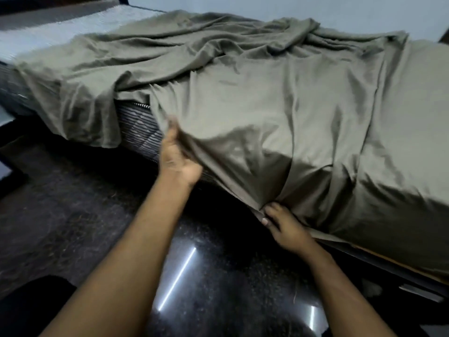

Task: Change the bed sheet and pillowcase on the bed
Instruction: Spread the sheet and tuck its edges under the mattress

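1. At the far left the mattress (43,27) lies bare, its pale top showing along the upper edge of the bed, near the dark headboard (60,2).
2. An olive-green bed sheet (255,93) is spread over most of the mattress, heavily creased across the top. Its left part hangs down the near side in a loose flap.
3. Between that flap and the rest of the sheet, a patch of the mattress side (141,127) is uncovered, showing a dark striped fabric with a corded edge.
4. The left hand (176,154) is just right of that bare patch, blurred, with its fingers reaching up and gripping the edge of the sheet where it falls over the mattress side.
5. Below the arms, the dark polished floor (73,203) reflects a bright strip of light.
6. The right hand (284,227) is low at the bed's near edge, thumb and fingers pinching a gathered fold of the sheet against the bed frame.
7. To the right, the sheet drapes smoothly over the corner of the mattress and hangs down to the bed frame (388,268), whose dark rail and a lighter board edge show beneath the hem.
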Demonstrator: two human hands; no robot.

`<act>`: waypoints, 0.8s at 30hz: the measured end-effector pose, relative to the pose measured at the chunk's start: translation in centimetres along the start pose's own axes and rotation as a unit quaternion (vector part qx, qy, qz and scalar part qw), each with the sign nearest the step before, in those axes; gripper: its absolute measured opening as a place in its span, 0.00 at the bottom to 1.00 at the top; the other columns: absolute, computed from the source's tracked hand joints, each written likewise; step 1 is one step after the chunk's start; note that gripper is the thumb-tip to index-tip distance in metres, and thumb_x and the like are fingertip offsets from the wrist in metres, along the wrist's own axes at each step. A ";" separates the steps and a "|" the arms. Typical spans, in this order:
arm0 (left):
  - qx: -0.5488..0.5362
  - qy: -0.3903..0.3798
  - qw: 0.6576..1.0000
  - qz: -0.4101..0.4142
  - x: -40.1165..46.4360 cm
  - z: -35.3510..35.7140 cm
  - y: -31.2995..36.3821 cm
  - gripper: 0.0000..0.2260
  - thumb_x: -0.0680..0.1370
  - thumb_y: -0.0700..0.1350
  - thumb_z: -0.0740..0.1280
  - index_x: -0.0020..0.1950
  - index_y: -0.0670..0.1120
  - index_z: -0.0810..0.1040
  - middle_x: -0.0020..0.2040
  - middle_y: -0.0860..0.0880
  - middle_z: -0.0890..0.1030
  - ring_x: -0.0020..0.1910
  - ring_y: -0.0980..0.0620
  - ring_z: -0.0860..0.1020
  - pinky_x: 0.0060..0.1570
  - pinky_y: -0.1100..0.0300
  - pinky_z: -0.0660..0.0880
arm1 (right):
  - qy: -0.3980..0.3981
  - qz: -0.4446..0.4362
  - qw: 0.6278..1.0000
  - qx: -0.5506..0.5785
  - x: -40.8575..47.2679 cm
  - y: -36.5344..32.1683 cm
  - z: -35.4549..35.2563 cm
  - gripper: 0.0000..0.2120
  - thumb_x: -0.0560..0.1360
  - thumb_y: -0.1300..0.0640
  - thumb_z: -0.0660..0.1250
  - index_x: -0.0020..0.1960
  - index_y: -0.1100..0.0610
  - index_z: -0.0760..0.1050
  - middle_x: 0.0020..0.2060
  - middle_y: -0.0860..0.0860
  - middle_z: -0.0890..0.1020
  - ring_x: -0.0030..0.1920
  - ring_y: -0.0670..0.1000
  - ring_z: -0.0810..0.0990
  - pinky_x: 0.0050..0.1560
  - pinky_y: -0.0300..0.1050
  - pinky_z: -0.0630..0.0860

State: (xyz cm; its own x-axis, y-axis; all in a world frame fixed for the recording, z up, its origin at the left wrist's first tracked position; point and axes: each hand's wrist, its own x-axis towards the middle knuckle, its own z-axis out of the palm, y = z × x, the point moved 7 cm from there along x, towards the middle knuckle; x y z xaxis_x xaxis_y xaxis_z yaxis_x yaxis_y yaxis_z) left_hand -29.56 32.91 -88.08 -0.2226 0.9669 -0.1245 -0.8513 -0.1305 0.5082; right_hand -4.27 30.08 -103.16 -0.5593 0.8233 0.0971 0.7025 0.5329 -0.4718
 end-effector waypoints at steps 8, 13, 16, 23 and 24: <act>0.017 0.168 0.985 -0.040 1.8 -18.9 6.3 0.18 0.84 0.47 0.60 0.74 0.46 0.72 0.66 0.45 0.81 0.67 0.47 0.78 0.70 0.45 0.71 | -0.028 0.168 0.979 -0.112 0.9 -2.0 1.4 0.09 0.79 0.55 0.67 0.58 0.57 0.78 0.58 0.58 0.74 0.59 0.62 0.73 0.57 0.51 0.70; 0.070 0.141 0.986 -0.056 6.3 -19.1 7.9 0.11 0.86 0.44 0.57 0.67 0.49 0.75 0.60 0.50 0.83 0.53 0.54 0.82 0.60 0.51 0.77 | -0.123 0.235 0.951 -0.161 2.1 -3.0 1.1 0.12 0.78 0.52 0.69 0.59 0.54 0.78 0.59 0.59 0.72 0.61 0.62 0.71 0.60 0.48 0.69; 0.157 0.175 0.967 -0.097 7.9 -19.7 7.8 0.16 0.87 0.47 0.58 0.75 0.50 0.69 0.68 0.50 0.78 0.57 0.50 0.79 0.47 0.57 0.73 | -0.188 0.263 0.925 -0.197 3.1 -4.5 0.9 0.12 0.77 0.50 0.70 0.58 0.54 0.77 0.62 0.60 0.71 0.65 0.62 0.69 0.64 0.44 0.65; 0.250 0.228 0.938 -0.078 8.6 -21.4 9.3 0.04 0.84 0.45 0.63 0.55 0.48 0.78 0.38 0.50 0.71 0.33 0.55 0.67 0.25 0.64 0.59 | -0.301 0.279 0.854 -0.319 4.8 -9.5 0.8 0.35 0.77 0.44 0.70 0.76 0.58 0.59 0.73 0.61 0.63 0.70 0.63 0.72 0.66 0.56 0.72; 0.249 0.239 0.936 -0.075 8.6 -21.8 9.4 0.06 0.84 0.44 0.63 0.48 0.47 0.76 0.36 0.51 0.68 0.30 0.56 0.64 0.23 0.66 0.57 | -0.254 0.253 0.872 -0.333 5.6 -10.6 0.6 0.33 0.78 0.44 0.68 0.75 0.57 0.60 0.70 0.58 0.67 0.68 0.62 0.75 0.62 0.57 0.75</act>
State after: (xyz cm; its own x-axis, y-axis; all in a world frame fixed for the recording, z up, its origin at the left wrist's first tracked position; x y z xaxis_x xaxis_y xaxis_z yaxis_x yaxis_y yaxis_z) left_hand -49.81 35.23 -102.96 -0.4072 0.7417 -0.5329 -0.5902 0.2316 0.7733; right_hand -15.14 28.91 -98.14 -0.1079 0.8836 -0.4556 0.9213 0.2611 0.2883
